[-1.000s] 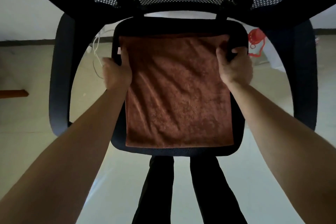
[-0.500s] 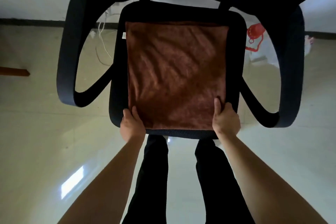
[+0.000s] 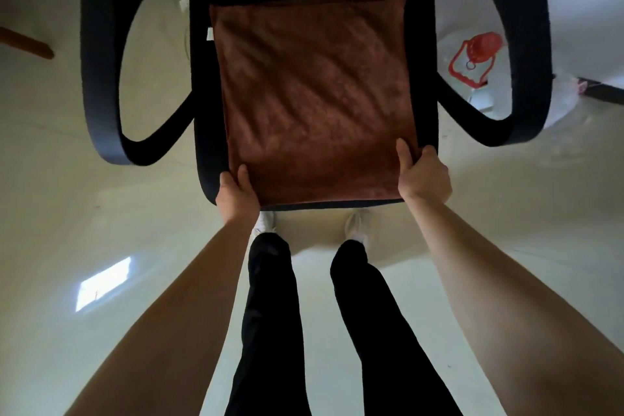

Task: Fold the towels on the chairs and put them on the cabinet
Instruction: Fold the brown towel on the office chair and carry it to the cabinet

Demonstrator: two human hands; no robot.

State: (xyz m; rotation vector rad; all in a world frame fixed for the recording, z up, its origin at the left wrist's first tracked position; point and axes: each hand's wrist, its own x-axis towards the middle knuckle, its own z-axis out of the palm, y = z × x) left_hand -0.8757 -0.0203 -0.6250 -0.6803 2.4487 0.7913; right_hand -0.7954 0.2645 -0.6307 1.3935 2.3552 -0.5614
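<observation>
A brown towel (image 3: 314, 94) lies spread flat and square on the black seat (image 3: 423, 54) of an office chair. A small white tag shows at its far left edge. My left hand (image 3: 238, 194) pinches the towel's near left corner, thumb on top. At the near right corner my right hand (image 3: 422, 174) pinches the cloth the same way, thumb lying on the towel. The other fingers of both hands are hidden under the towel edge. The cabinet is not in view.
Black armrests curve out on the left (image 3: 101, 78) and right (image 3: 526, 61) of the seat. A red-capped clear container (image 3: 476, 57) stands on the floor behind the right armrest. My legs in dark trousers (image 3: 270, 314) stand just before the seat on the pale floor.
Both hands came from the towel's far corners to its near corners and took hold there. The towel lies flatter, and the view has tilted further down.
</observation>
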